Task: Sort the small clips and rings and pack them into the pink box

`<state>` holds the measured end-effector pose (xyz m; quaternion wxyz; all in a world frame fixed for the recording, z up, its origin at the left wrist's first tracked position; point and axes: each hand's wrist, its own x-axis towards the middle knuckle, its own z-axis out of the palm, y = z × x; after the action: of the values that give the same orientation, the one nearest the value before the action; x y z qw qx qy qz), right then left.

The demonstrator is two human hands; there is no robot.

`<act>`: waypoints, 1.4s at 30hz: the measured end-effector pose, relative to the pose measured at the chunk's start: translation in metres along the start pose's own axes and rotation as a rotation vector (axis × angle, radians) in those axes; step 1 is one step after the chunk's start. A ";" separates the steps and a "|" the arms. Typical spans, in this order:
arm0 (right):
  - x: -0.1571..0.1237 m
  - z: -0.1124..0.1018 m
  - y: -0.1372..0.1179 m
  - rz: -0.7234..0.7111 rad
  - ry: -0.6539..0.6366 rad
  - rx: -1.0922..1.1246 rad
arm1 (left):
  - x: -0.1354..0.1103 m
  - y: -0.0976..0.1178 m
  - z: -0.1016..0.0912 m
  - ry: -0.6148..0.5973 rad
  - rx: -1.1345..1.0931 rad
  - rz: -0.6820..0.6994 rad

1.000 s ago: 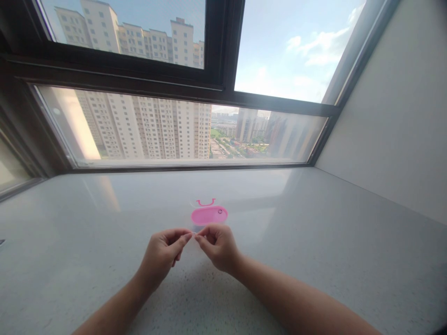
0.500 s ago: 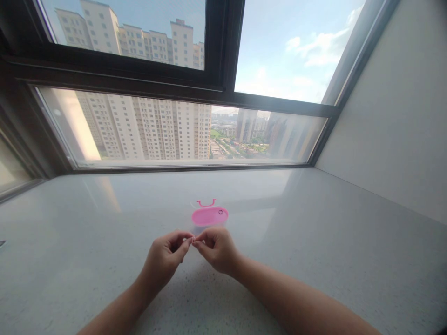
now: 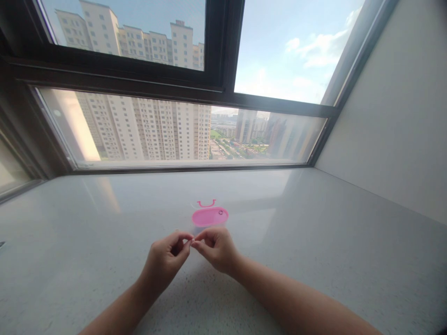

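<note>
My left hand (image 3: pixel 166 259) and my right hand (image 3: pixel 216 247) meet fingertip to fingertip just above the pale stone windowsill (image 3: pixel 314 251). Both pinch something tiny between thumb and forefinger; it is too small to name. Just beyond the fingertips stands a small clear oval box with a pink lid (image 3: pixel 209 216), a small ring lying on the lid's right end. A pink curved clasp (image 3: pixel 206 203) rises behind the lid.
A dark-framed window (image 3: pixel 223 95) runs along the back of the sill, with tower blocks and sky outside. A white wall (image 3: pixel 394 121) closes the right side. A small dark object (image 3: pixel 1 243) shows at the far left edge.
Both hands have shifted very slightly toward the pink-lidded box, still pinched together. Nothing else has moved.
</note>
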<state>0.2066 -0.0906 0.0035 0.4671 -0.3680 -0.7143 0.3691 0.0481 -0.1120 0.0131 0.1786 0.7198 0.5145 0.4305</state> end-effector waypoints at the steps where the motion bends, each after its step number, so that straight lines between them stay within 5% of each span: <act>1: 0.000 0.000 0.000 0.006 -0.001 0.003 | 0.000 -0.001 0.000 0.000 0.015 0.017; 18: 0.009 -0.006 -0.003 0.031 0.048 0.069 | -0.002 -0.009 -0.006 0.038 0.037 0.107; 29: 0.051 -0.080 -0.009 0.096 -0.055 -0.443 | 0.013 -0.028 -0.017 0.028 0.129 -0.006; 37: 0.053 -0.097 -0.006 0.111 -0.131 -0.744 | 0.020 -0.037 -0.021 -0.015 0.255 -0.082; 42: 0.051 -0.096 -0.005 0.144 -0.146 -0.853 | 0.023 -0.041 -0.028 0.078 0.229 -0.147</act>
<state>0.2810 -0.0306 0.0566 0.1949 -0.5497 -0.8064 0.0978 0.0038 -0.0799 0.0096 0.1062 0.6786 0.6182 0.3821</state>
